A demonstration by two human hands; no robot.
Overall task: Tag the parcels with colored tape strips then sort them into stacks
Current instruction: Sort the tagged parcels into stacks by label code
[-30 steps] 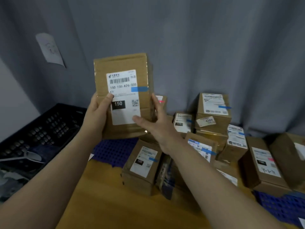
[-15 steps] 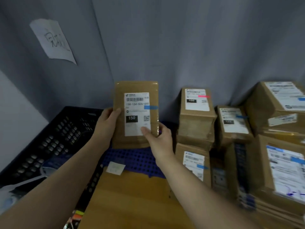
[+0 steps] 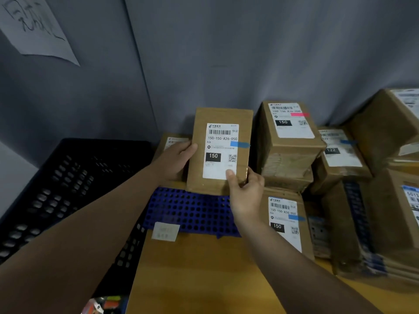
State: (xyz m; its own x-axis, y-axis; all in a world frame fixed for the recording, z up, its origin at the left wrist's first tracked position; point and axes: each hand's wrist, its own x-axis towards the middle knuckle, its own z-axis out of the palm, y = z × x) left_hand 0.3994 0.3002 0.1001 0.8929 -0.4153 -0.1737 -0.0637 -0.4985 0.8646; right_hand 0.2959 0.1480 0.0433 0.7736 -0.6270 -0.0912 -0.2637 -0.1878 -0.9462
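Note:
I hold a flat brown parcel (image 3: 221,152) with a white label marked 150 and a blue tape strip (image 3: 239,144) on the label's right edge. My left hand (image 3: 174,160) grips its left side, thumb on the front. My right hand (image 3: 243,189) pinches its lower right corner, thumb on the label. The parcel hangs low over the far end of a blue perforated tray (image 3: 190,209), in front of another parcel (image 3: 172,141) partly hidden behind it.
To the right stand stacked parcels: one with a pink strip (image 3: 289,132), one with a blue strip below it (image 3: 284,220), more at far right (image 3: 340,152). A black crate (image 3: 68,184) sits left. The wooden table (image 3: 192,273) lies near me; a grey curtain behind.
Both hands have carried the parcel down and away from me, from chest height to just above the blue tray's far end. My view has turned left and closer.

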